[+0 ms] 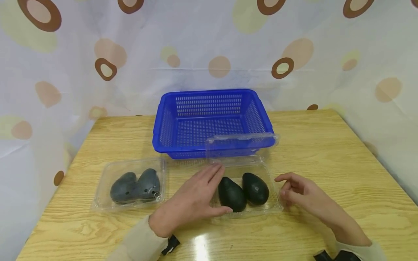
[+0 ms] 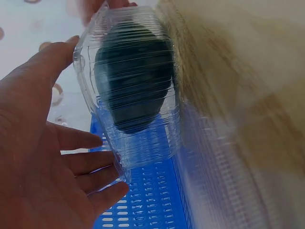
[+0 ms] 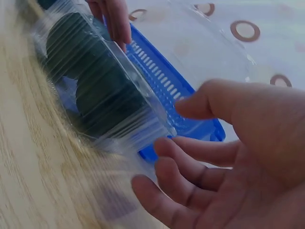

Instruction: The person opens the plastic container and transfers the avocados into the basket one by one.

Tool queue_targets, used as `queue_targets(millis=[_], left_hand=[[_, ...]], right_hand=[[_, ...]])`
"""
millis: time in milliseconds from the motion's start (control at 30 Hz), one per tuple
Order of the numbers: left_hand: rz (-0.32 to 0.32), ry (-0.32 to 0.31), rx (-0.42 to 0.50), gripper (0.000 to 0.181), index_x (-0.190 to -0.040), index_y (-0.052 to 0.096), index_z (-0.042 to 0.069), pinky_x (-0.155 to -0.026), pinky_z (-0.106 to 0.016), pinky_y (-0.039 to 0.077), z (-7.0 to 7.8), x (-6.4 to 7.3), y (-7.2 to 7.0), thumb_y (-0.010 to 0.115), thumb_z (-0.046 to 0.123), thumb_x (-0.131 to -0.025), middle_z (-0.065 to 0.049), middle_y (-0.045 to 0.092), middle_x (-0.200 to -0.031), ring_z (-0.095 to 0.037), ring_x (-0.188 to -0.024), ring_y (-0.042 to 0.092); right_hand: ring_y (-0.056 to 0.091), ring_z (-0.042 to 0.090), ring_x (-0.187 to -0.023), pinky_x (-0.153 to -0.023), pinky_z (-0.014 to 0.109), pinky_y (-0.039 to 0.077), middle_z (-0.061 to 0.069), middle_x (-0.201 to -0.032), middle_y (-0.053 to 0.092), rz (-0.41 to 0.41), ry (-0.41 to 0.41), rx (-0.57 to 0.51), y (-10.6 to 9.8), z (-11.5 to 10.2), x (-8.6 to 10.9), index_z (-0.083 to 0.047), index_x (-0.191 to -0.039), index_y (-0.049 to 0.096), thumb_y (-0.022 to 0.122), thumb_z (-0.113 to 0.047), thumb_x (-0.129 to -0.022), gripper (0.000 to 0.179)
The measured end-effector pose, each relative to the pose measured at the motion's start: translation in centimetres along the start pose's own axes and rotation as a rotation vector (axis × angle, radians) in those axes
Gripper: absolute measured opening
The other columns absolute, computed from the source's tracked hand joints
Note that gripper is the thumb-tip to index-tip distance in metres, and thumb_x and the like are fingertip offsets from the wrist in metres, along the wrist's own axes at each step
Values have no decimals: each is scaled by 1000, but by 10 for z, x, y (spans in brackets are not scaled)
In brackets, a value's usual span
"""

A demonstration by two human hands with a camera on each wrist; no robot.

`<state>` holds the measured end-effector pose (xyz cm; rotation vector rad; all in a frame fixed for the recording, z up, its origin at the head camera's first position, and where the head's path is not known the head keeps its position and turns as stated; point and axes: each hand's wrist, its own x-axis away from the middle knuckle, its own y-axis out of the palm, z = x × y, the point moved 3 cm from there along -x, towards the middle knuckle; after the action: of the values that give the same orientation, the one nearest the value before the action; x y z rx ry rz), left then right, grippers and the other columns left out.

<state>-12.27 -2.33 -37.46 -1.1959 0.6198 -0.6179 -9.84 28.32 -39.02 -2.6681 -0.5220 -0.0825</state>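
A clear plastic clamshell container stands in front of me with its lid raised at the back. Inside lie two dark green avocados, one on the left and one on the right. My left hand is at the container's left side, its fingers straight and spread along the rim, the thumb at the front edge. In the left wrist view, the thumb reaches the rim beside an avocado. Just off the right side is my right hand, fingers loosely bent, nothing held.
Left of my left hand sits another clear container, closed, with two avocados inside. Behind both is a blue plastic basket, overlapped by the raised lid in the head view. A patterned curtain surrounds the wooden table.
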Motion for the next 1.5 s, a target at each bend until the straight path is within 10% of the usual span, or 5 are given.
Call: queue_targets(millis=[300, 633, 900, 1500], left_hand=[[5, 28, -60, 102, -155, 30, 2, -124, -39, 26, 6, -2, 1, 55, 74, -86, -16, 30, -161, -29, -151, 27], [4, 27, -70, 108, -154, 33, 3, -123, -38, 29, 9, -4, 4, 59, 78, -79, -15, 33, -160, -28, -150, 29], [0, 9, -68, 108, -154, 33, 4, -122, -36, 30, 8, -3, 6, 59, 78, -80, -14, 33, -161, -27, -150, 29], [62, 39, -86, 107, -152, 37, 3, -121, -34, 32, 3, -1, 6, 61, 77, -78, -14, 40, -156, -25, -147, 36]], right_hand=[[60, -3, -90, -75, 12, 51, 5, -103, 64, 400, -169, 359, 7, -39, 5, -7, -127, 59, 63, -4, -95, 32], [62, 3, -110, -92, 13, 51, 12, -127, 64, 306, -213, 378, 30, -59, 0, -8, -135, 56, 65, -7, -95, 42], [60, 38, -120, -94, 54, 54, 18, -135, 59, 213, -180, 561, 45, -61, -4, -1, -138, 54, 70, -18, -93, 50], [58, 42, -123, -96, 54, 53, 25, -138, 54, 157, -256, 785, 73, -57, -23, 6, -138, 52, 77, -11, -84, 62]])
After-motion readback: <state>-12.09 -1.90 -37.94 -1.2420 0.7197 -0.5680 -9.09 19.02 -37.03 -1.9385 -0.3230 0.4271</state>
